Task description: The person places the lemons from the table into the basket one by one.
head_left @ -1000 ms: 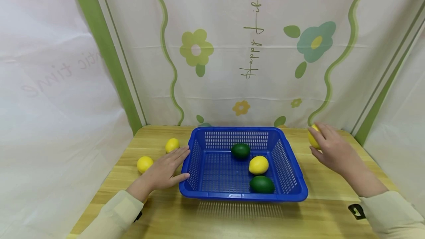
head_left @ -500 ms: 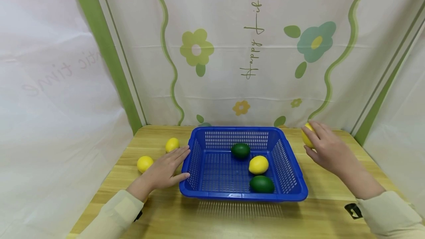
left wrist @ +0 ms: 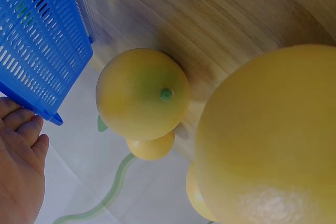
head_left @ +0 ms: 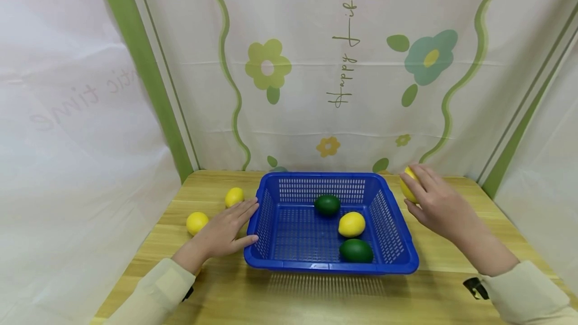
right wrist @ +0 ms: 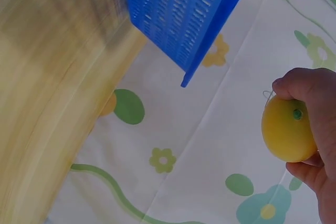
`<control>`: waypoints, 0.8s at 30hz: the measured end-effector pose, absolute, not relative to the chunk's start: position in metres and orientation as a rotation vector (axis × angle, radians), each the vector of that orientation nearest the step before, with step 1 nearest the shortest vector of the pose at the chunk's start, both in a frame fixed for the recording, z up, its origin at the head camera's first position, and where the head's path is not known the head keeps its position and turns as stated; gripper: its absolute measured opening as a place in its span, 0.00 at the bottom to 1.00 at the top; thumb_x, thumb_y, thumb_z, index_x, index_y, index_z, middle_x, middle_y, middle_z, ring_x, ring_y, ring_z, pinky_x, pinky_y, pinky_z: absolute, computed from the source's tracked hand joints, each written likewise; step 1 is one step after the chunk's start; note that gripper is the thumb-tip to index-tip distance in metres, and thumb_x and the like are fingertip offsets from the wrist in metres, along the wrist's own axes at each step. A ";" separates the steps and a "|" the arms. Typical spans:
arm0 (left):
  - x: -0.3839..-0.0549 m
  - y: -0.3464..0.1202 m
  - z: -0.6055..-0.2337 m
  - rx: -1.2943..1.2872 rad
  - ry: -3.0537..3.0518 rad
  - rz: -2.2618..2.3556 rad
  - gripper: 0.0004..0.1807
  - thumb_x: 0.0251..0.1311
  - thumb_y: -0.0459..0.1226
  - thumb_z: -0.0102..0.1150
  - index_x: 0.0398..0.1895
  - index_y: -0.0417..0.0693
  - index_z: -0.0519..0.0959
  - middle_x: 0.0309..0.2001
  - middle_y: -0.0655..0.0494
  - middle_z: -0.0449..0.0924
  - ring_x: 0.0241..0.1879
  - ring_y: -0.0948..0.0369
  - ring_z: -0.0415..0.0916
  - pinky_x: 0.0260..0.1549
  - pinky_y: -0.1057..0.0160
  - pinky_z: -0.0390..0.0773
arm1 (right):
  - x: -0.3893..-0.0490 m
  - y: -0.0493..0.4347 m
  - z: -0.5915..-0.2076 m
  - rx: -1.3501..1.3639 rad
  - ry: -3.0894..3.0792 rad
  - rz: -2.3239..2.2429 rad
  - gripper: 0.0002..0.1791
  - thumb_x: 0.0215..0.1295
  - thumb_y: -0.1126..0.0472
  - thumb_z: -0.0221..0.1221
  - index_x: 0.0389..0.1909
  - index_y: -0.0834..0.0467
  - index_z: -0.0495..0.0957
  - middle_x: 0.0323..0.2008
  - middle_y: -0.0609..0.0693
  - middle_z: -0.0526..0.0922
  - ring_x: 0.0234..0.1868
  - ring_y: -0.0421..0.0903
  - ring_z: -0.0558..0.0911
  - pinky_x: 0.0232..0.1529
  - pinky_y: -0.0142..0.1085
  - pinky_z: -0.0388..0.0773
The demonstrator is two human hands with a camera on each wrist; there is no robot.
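A blue plastic basket (head_left: 330,267) stands on the wooden table. Inside it lie a yellow lemon (head_left: 351,224) and two dark green fruits, one near the back (head_left: 327,205) and one at the front (head_left: 356,251). My left hand (head_left: 226,229) rests on the basket's left rim, fingers straight. In my right hand (head_left: 444,209) a lemon (right wrist: 289,128) is gripped between thumb and fingers, held just right of the basket's right rim. The right wrist view shows that lemon's green stem end.
Left of the basket lie a lemon (head_left: 234,197) at the back and another lemon (head_left: 197,223) nearer the left edge. In the left wrist view a large yellow fruit (left wrist: 273,140) sits close to the camera. A patterned curtain (head_left: 307,114) hangs behind the table (head_left: 316,305).
My right hand has moved left with its lemon, closer to the basket's right rim. The left hand and the fruits in the basket have stayed where they were.
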State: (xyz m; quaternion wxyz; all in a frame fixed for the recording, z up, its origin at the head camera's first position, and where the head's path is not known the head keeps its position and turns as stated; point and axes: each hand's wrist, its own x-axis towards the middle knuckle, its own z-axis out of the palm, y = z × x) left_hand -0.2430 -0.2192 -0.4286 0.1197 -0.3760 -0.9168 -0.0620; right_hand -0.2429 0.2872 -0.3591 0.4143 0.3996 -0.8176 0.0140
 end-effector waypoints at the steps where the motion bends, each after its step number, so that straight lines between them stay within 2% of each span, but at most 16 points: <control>1: -0.243 -0.219 -0.429 -1.098 -2.681 -0.182 0.42 0.68 0.59 0.47 0.73 0.38 0.59 0.73 0.44 0.55 0.71 0.49 0.54 0.66 0.48 0.60 | -0.242 0.285 -0.359 1.007 -2.055 0.038 0.34 0.76 0.46 0.36 0.53 0.73 0.75 0.53 0.73 0.73 0.52 0.69 0.74 0.42 0.61 0.77; 14: -0.243 -0.219 -0.428 -1.095 -2.688 -0.182 0.42 0.68 0.59 0.48 0.73 0.38 0.60 0.73 0.44 0.56 0.71 0.49 0.54 0.66 0.48 0.60 | -0.237 0.261 -0.356 1.052 -2.106 0.045 0.33 0.77 0.47 0.36 0.54 0.72 0.74 0.55 0.72 0.72 0.56 0.67 0.72 0.48 0.59 0.77; 24: -0.242 -0.218 -0.427 -1.094 -2.690 -0.194 0.41 0.68 0.59 0.48 0.73 0.38 0.60 0.73 0.43 0.56 0.71 0.48 0.55 0.66 0.48 0.60 | -0.237 0.245 -0.359 1.091 -2.069 0.081 0.35 0.77 0.45 0.34 0.53 0.71 0.76 0.56 0.71 0.73 0.55 0.66 0.74 0.46 0.58 0.78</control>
